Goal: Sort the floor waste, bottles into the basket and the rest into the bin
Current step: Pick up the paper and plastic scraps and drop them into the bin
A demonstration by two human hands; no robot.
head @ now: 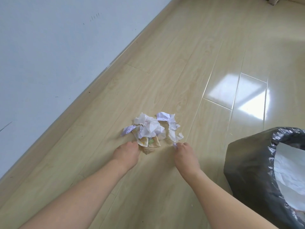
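Hands reach a heap of crumpled white paper [151, 128] on the pale wooden floor [189, 63], left hand [127, 152] gripping a tan printed wrapper [149, 144], right hand [184, 153] pinching a small white scrap [175, 145], beside the black-lined bin [250, 171]

We can read no text anywhere: the crumpled white paper [149, 125] just beyond the tan wrapper [149, 143] carries small red marks too blurred to make out, and the wrapper's own yellow and green print is equally illegible.

The bin [257, 176] is cut off at the right edge; the fingers [132, 143] are hidden under both hands.
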